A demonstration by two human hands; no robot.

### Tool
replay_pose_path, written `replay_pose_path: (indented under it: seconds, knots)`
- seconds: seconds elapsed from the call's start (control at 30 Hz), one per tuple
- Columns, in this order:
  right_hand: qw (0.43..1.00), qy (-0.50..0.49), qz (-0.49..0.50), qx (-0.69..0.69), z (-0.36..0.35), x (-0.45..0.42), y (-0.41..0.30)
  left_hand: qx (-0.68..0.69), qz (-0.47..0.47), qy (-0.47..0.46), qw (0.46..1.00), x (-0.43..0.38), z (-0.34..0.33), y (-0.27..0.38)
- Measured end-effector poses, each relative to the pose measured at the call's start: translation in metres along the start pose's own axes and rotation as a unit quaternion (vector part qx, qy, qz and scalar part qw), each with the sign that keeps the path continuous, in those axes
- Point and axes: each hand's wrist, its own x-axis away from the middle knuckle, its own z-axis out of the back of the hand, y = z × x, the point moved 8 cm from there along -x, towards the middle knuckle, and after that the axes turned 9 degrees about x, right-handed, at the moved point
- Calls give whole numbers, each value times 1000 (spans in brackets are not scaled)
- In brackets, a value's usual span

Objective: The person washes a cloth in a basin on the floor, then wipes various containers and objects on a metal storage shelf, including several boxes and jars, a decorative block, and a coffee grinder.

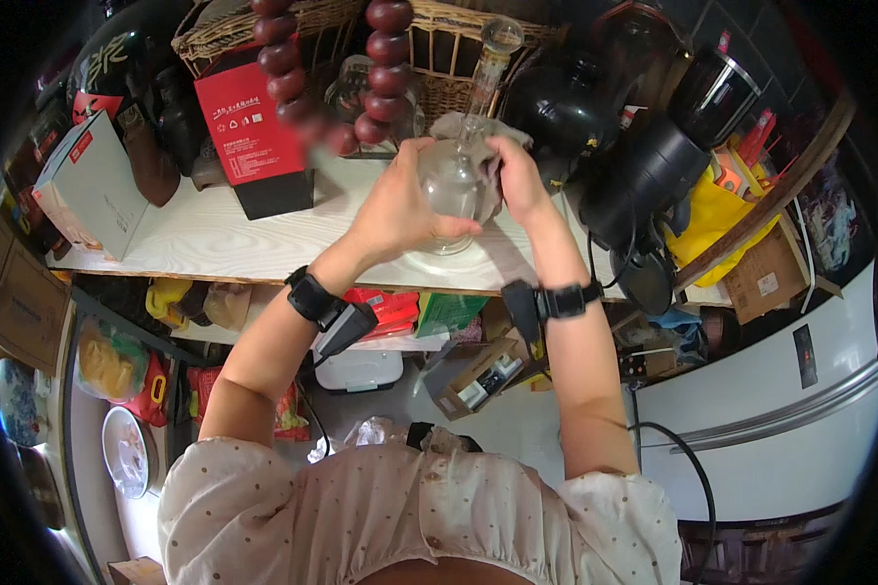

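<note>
A clear glass bottle (450, 179) with a rounded body and a long neck stands on the white wood-grain shelf (322, 248). Around the left side of its body wraps my left hand (402, 208), thumb across the front. My right hand (518, 179) presses a greyish cloth (492, 194) to the bottle's right side. More of that cloth shows behind the neck. The right fingertips are partly hidden by the cloth and glass. Black straps with small devices circle both wrists.
Left of the bottle stand a red-and-black box (252, 131) and a white box (91, 190). Large dark red beads (388, 44) hang before a wicker basket (475, 18). To the right are a black jar (556, 106), a black appliance (644, 175) and a yellow bag (717, 212).
</note>
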Motion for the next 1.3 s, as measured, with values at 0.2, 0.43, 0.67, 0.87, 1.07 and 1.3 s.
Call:
replay_pose_path:
  seconds: [0.2, 0.43, 0.67, 0.87, 1.07, 1.3]
  knots:
    - [980, 12, -136, -143, -19, 0, 14, -7, -23, -43, 999, -5, 8, -12]
    - [985, 78, 130, 86, -12, 61, 7, 177, 53, -28, 982, 12, 17, -21]
    - [994, -24, 89, -50, -18, 8, -19, -28, 64, 15, 997, 12, 14, -13]
    - [995, -83, -61, -17, -18, -46, -13, -79, 48, 46, 995, 13, 11, -19]
    - [986, -47, -157, -42, -23, -33, 9, -44, 44, 47, 997, 14, 12, -19]
    - [986, 94, -34, -136, -19, 24, 14, -44, 36, 37, 998, 13, 10, -23]
